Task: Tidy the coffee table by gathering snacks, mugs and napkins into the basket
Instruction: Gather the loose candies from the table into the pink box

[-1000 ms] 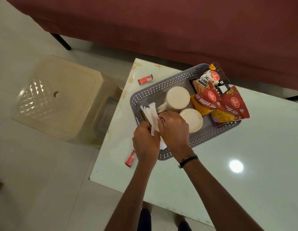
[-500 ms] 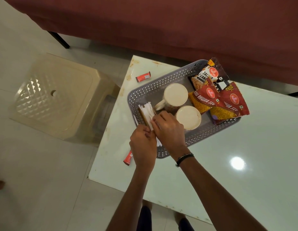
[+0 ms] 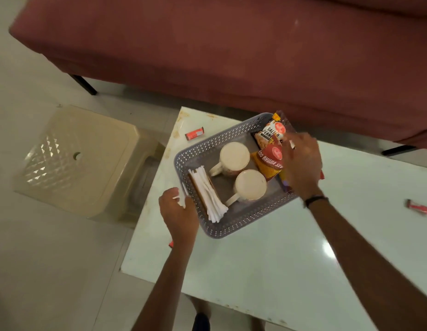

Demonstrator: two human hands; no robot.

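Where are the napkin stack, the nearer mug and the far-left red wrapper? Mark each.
napkin stack (image 3: 209, 195): head view, middle of the white folds.
nearer mug (image 3: 250, 185): head view, its pale top.
red wrapper (image 3: 195, 134): head view, centre of the packet.

Both forearms are bare and sleeveless, with a thin dark beaded bracelet (image 3: 315, 200) circling the wrist below the right hand (image 3: 301, 163).

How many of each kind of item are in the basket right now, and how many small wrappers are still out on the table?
White ceramic mugs in the grey perforated plastic basket: 2
Stacks of white paper napkins in the basket: 1
Red snack packets visibly in the basket: at least 2; the right hand hides more
Small red wrappers on the white table: 3
Total: 8
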